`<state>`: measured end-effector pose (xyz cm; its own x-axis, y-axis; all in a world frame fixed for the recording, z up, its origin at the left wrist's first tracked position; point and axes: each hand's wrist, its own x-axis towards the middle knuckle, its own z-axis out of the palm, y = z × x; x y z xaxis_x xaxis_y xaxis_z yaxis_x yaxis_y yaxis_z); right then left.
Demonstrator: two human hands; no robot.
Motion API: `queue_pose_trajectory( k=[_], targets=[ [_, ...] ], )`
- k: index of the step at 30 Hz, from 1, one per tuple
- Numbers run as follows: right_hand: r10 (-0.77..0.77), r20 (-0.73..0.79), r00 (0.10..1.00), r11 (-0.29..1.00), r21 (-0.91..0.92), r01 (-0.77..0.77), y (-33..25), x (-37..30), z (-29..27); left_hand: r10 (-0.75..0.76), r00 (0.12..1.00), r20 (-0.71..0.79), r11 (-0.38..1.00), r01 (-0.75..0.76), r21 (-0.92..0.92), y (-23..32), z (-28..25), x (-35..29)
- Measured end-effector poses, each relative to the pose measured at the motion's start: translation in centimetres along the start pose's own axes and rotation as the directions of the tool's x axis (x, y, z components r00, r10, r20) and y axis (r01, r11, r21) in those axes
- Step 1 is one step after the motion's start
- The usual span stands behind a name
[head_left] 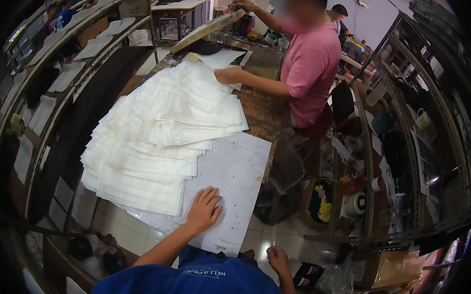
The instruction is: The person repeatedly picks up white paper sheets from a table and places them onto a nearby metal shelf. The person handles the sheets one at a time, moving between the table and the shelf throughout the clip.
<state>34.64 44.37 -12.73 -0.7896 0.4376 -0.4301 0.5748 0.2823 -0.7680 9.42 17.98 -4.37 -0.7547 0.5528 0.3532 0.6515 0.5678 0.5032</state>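
My left hand (pixel 203 210) rests flat on a pale board (pixel 231 171) covering the near end of the table, its fingers stretched out and holding nothing. Just beyond the fingertips lies a wide spread of thin white sheets or flat bags (pixel 138 137), overlapping in fanned rows. Down by my right side hangs my right hand (pixel 277 259), off the table, its fingers curled in with nothing showing in them. Across the table, a person in a pink shirt (pixel 314 61) holds up a tilted screen frame (pixel 209 30) with one hand. That person's other hand (pixel 228 76) touches the far white sheets.
A metal rack with white papers (pixel 94 46) runs along the left. Shelving (pixel 376 154) with cups, containers and loose items stands on the right. A dark plastic bag (pixel 276 201) sits beside the table, and a cardboard box (pixel 388 267) lies at lower right. Another person (pixel 339 14) is farther back.
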Motion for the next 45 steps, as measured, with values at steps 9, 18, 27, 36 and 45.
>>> queue_pose_trajectory(
  k=[9, 18, 27, 36, 45],
  targets=[
    [0.120, -0.020, 0.993, 0.990, 0.074, -0.118, -0.9, -3.0, 0.5, -0.035, 0.939, -0.343, 0.999, 0.034, -0.010, -2.1, -2.6, 8.0],
    [0.210, -0.036, 0.977, 0.978, 0.022, -0.209, 2.2, -5.5, -0.1, 0.102, 0.962, -0.255, 0.862, 0.042, 0.504, -16.1, -2.9, 24.8],
    [0.333, -0.155, 0.930, 0.937, -0.051, -0.344, -0.5, -11.9, -1.8, -0.203, 0.971, 0.130, 0.646, 0.033, 0.762, -18.8, -2.6, 29.2],
    [0.032, -0.023, 0.999, 0.966, 0.258, -0.025, -5.4, -4.4, -0.2, 0.148, 0.976, 0.161, 0.812, -0.213, 0.543, -8.3, -2.6, 18.2],
    [-0.324, 0.292, 0.900, 0.890, 0.416, 0.185, -22.7, 4.1, 3.7, 0.314, 0.940, 0.133, 0.941, -0.327, 0.091, 4.7, -3.4, 3.7]
  ],
)
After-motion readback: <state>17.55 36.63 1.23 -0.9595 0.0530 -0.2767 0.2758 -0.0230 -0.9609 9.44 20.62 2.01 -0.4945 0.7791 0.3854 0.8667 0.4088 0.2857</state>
